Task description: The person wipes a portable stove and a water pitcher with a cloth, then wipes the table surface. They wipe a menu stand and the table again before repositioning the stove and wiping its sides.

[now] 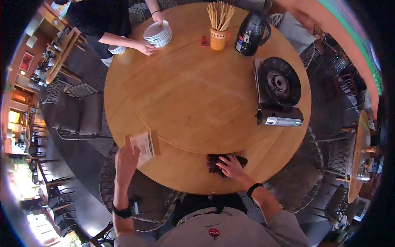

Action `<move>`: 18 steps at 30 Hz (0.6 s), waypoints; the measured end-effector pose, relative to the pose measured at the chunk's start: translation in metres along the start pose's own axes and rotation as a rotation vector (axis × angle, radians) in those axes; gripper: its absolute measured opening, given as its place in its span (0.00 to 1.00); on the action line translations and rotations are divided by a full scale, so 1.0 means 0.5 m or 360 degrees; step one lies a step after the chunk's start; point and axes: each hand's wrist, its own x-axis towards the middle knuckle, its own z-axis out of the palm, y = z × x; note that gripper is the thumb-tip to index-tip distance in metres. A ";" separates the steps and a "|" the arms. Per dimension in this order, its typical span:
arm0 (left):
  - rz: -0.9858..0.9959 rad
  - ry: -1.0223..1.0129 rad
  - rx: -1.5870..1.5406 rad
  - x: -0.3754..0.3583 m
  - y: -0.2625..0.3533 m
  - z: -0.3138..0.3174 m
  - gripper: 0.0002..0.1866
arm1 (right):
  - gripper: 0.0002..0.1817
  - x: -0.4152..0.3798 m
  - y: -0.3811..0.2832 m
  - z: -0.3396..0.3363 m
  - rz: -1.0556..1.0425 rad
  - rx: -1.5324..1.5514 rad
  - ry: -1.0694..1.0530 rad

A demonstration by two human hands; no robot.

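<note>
My left hand (pixel 126 159) is closed on a small printed card stand (pixel 146 145) with brown wooden edges, at the left front part of the round wooden table (pixel 193 111). The print is too small to read. On the near edge of the table, my right hand (pixel 231 166) presses down on a bunched dark cloth (pixel 214 164), its fingers curled over the fabric.
Across the table a person in black (pixel 103 20) holds a stack of white bowls (pixel 158 33). At the far right stand an orange cup (pixel 218 40) of chopsticks, a black thermos jug (pixel 248 35) and a portable gas stove (pixel 279 82). Wicker chairs (pixel 78 109) surround the table.
</note>
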 end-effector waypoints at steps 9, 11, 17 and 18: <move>0.0663 0.0475 0.0278 0.206 0.221 -0.065 0.16 | 0.21 -0.004 0.012 0.018 -0.0047 -0.0013 0.0143; 0.0905 0.0623 0.0230 0.282 0.257 -0.017 0.17 | 0.21 -0.007 0.014 0.021 -0.0046 -0.0004 0.0160; 0.1232 0.0624 0.0346 0.447 0.399 0.094 0.21 | 0.21 -0.006 0.014 0.013 -0.0016 0.0021 0.0049; 0.1266 0.0635 0.0316 0.471 0.416 0.111 0.22 | 0.21 -0.006 0.017 0.016 -0.0037 0.0016 0.0070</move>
